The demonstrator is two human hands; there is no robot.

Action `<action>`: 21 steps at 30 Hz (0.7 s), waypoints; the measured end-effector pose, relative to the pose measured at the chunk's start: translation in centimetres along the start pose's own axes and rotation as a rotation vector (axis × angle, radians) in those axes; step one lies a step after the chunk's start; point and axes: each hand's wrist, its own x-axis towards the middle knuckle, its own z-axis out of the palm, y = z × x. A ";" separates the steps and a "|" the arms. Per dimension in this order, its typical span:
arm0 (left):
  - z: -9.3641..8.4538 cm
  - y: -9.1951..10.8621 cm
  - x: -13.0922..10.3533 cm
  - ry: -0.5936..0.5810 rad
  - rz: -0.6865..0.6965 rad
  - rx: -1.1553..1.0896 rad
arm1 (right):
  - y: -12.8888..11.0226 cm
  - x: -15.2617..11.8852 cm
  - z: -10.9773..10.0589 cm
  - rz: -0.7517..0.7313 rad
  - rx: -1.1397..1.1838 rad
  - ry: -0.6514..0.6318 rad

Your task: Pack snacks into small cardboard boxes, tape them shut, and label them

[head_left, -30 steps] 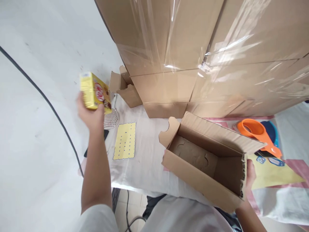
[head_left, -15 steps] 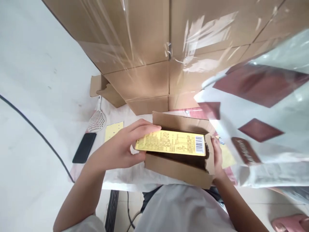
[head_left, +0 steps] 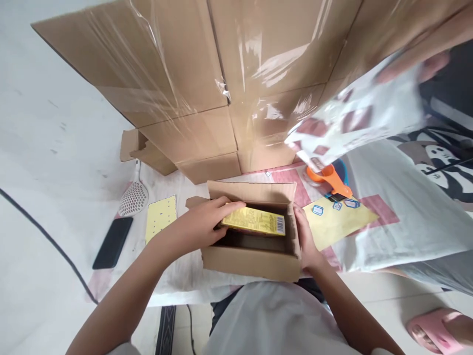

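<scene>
An open cardboard box [head_left: 251, 264] sits in front of me at the table's near edge, its flaps up. Inside its mouth lies a slim yellow carton [head_left: 254, 220] with small print and a barcode at the right end. My left hand [head_left: 207, 222] grips the carton's left end, thumb and fingers around it, partly inside the box. Against the box's right end wall, my right hand [head_left: 306, 239] is wrapped with its fingers on the outer side and rim.
Stacked, film-wrapped cartons [head_left: 195, 123] rise at the back. Left are a black phone [head_left: 113, 243], a white strainer [head_left: 133, 198] and yellow paper [head_left: 161, 217]. Right are an orange scoop [head_left: 328, 178] and a yellow sheet [head_left: 332, 222]. Another person's hand holds a white-and-red bag [head_left: 340, 123].
The yellow carton has gone lower into the box with my left hand. The white-and-red bag has moved up and back, uncovering the orange scoop. My view has shifted right.
</scene>
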 end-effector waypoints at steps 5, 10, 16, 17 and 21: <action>2.2 -1.2 -0.5 0.177 -0.076 0.384 | 0.4 0.1 0.0 -0.021 -0.029 -0.016; 1.8 -0.9 -2.4 0.191 -0.025 0.273 | 0.7 -0.4 0.1 -0.050 -0.041 -0.007; -0.7 -5.1 -1.5 0.650 -0.266 -0.303 | 1.3 -1.9 -0.1 -0.067 -0.028 0.009; -0.5 -6.5 -0.4 0.727 -0.358 -0.407 | 1.4 -2.1 -0.1 -0.079 -0.019 0.024; 2.1 -10.6 5.4 0.677 -0.416 -0.620 | 1.6 -2.7 -0.1 -0.102 -0.025 0.043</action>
